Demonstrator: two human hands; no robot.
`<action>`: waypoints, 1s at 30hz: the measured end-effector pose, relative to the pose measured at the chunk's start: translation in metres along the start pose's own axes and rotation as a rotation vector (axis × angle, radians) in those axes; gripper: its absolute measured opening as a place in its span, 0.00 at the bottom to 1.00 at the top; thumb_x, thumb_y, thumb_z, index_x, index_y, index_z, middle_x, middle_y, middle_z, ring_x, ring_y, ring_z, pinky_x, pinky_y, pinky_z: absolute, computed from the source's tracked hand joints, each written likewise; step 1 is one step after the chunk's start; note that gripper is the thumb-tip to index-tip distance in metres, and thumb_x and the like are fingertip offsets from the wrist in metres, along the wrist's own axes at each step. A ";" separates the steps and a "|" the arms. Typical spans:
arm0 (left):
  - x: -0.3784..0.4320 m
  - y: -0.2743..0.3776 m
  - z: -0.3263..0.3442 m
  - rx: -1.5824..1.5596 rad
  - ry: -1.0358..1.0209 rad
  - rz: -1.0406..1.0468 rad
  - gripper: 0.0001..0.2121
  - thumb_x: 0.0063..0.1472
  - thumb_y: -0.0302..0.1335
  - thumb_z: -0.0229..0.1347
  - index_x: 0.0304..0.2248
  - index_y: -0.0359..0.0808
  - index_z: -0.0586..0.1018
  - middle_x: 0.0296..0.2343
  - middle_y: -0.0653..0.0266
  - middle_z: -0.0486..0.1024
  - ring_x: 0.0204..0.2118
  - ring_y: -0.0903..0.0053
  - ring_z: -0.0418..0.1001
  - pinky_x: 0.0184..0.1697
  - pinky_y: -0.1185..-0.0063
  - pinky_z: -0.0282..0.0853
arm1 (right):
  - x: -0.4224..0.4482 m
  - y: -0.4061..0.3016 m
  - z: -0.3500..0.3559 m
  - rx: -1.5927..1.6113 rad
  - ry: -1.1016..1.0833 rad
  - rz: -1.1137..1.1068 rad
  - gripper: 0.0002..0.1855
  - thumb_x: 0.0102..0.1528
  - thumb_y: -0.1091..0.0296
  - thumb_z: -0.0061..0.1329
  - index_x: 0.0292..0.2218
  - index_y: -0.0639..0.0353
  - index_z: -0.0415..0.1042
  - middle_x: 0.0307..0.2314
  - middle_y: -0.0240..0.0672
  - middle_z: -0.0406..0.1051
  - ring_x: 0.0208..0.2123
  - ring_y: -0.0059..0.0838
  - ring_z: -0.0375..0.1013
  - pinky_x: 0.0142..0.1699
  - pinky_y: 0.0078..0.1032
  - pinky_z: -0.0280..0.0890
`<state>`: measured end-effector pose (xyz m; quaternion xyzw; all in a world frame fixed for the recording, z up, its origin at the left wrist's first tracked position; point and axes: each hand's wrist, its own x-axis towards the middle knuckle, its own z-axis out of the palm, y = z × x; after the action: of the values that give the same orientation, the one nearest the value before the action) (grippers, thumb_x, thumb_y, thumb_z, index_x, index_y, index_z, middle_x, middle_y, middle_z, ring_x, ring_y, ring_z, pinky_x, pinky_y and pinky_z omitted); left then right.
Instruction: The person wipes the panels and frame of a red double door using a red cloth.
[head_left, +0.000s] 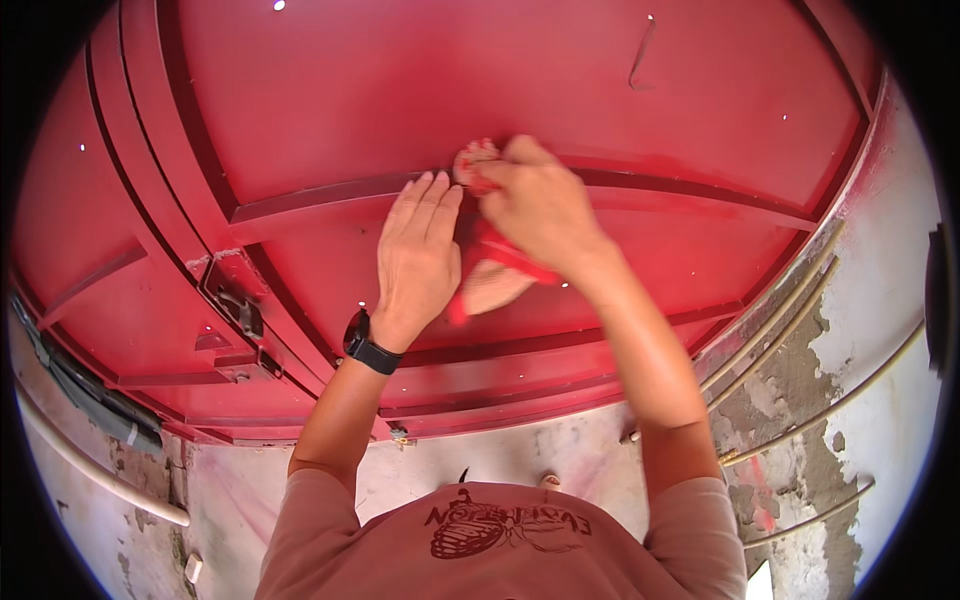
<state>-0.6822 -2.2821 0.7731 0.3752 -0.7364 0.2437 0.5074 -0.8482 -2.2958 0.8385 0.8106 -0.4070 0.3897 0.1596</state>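
A large red metal door (480, 67) with raised bars stands before me. My left hand (420, 244) lies palm down, fingers stretched out, with its tips at the horizontal crossbar (322, 196). It holds nothing, and a black watch is on that wrist. My right hand (536, 202) grips a red and pale cloth (496, 289), just right of my left hand. One bunched end sticks out above my fingers at the crossbar, while a looser part hangs below. Blur on the right hand and the cloth hides finer detail.
A metal latch (244, 311) projects from the door at lower left. Pale pipes (780, 322) run along the peeling wall (855, 442) on the right. Another pipe (97, 472) lies along the left wall. A thin bent wire (640, 56) hangs on the upper panel.
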 end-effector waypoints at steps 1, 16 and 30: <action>-0.004 -0.002 -0.011 -0.040 -0.021 -0.016 0.23 0.46 0.13 0.47 0.46 0.27 0.74 0.47 0.48 0.72 0.55 0.53 0.65 0.60 0.63 0.60 | -0.004 0.007 -0.012 -0.025 -0.080 0.046 0.16 0.48 0.71 0.48 0.41 0.55 0.77 0.35 0.44 0.69 0.39 0.45 0.72 0.45 0.38 0.69; -0.039 -0.060 -0.056 0.087 0.142 -0.149 0.24 0.46 0.12 0.46 0.47 0.27 0.72 0.49 0.48 0.69 0.57 0.50 0.62 0.61 0.58 0.55 | 0.032 -0.049 0.023 -0.447 -0.201 0.234 0.12 0.50 0.65 0.47 0.22 0.63 0.77 0.31 0.50 0.74 0.32 0.46 0.76 0.38 0.36 0.73; -0.040 -0.070 -0.057 0.038 0.158 -0.103 0.11 0.41 0.10 0.46 0.27 0.31 0.70 0.47 0.49 0.70 0.55 0.48 0.64 0.59 0.58 0.60 | -0.001 -0.003 -0.019 -0.208 -0.061 0.234 0.15 0.50 0.71 0.45 0.39 0.57 0.77 0.34 0.46 0.71 0.37 0.47 0.72 0.44 0.42 0.67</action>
<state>-0.5861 -2.2702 0.7555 0.4017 -0.6690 0.2599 0.5688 -0.8553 -2.2824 0.8505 0.7484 -0.5413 0.3364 0.1836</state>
